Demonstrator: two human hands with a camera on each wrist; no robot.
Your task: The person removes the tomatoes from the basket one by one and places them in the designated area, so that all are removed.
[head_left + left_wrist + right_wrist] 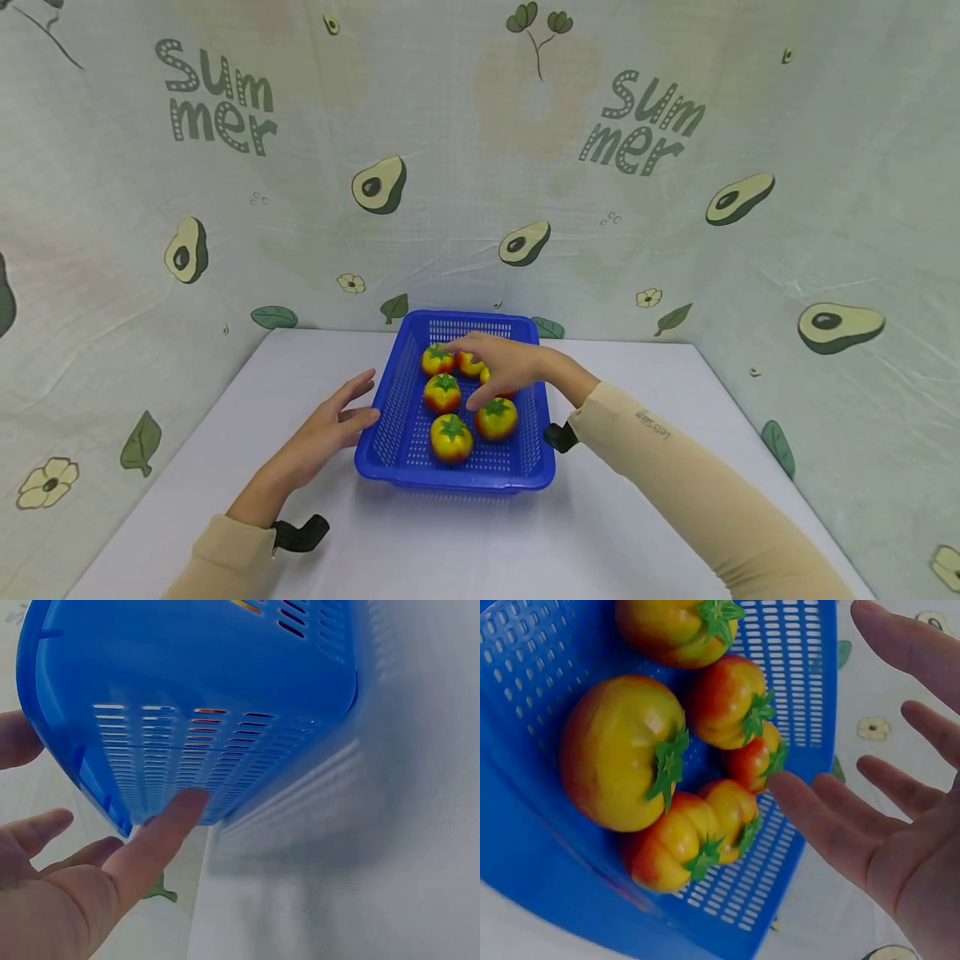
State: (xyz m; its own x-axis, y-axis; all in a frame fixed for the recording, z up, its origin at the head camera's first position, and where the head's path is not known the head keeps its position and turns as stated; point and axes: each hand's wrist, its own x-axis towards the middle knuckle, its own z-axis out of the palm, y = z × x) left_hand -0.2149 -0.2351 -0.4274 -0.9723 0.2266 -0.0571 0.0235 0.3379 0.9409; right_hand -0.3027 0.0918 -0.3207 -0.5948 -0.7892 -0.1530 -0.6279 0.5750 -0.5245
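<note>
A blue plastic basket with slotted walls holds several yellow-and-red tomatoes with green leafy tops. Over the basket's right half hovers my right hand, fingers spread and holding nothing, partly hiding the tomatoes behind it. In the right wrist view its fingers are extended, and one fingertip overlaps the area beside a small tomato. My left hand is just left of the basket, fingers loosely spread, thumb right at the left rim. From the left wrist, the thumb overlaps the slotted side wall.
The basket stands on a white table, toward its back. Behind and at both sides hangs a pale cloth printed with avocados, leaves and flowers. A black strap piece sticks out from the left wrist, another from the right.
</note>
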